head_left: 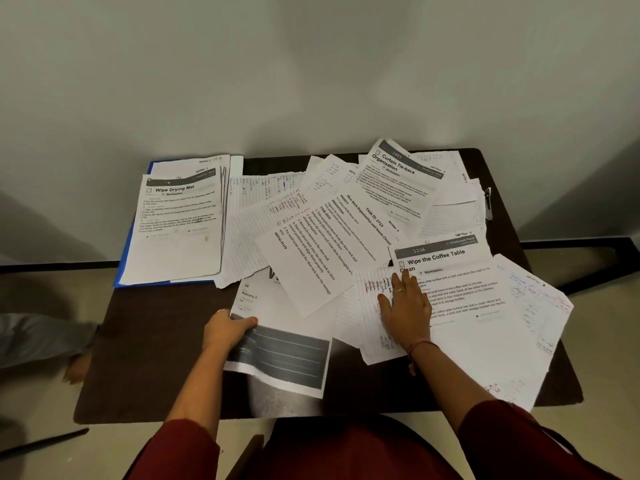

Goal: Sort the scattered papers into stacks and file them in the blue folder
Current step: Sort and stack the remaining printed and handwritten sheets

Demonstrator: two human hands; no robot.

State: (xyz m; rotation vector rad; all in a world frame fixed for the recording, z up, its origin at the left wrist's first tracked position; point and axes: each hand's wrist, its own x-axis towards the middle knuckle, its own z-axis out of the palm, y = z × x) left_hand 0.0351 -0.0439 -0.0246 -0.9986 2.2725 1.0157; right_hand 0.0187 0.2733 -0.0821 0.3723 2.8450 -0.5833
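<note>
— What do we have on the dark table [145, 358]?

— Scattered papers [332, 237] overlapping across the middle and right, and at far left a neat stack [176, 230] topped "Wipe Drying Mat", lying on the blue folder [125, 258].

— And our hands?

— Our left hand [227, 332] grips the edge of a sheet with a dark printed band [287, 358]. Our right hand [405, 306] lies flat, fingers spread, on the "Wipe the Coffee Table" sheet [464, 299] and a lined page [372, 306] beside it.

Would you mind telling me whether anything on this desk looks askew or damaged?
Yes. The loose papers lie fanned at clashing angles across the table, unlike the squared stack on the blue folder. The lined sheet under the right hand has ragged edges, and the far-right sheets overhang the table's edge.
</note>
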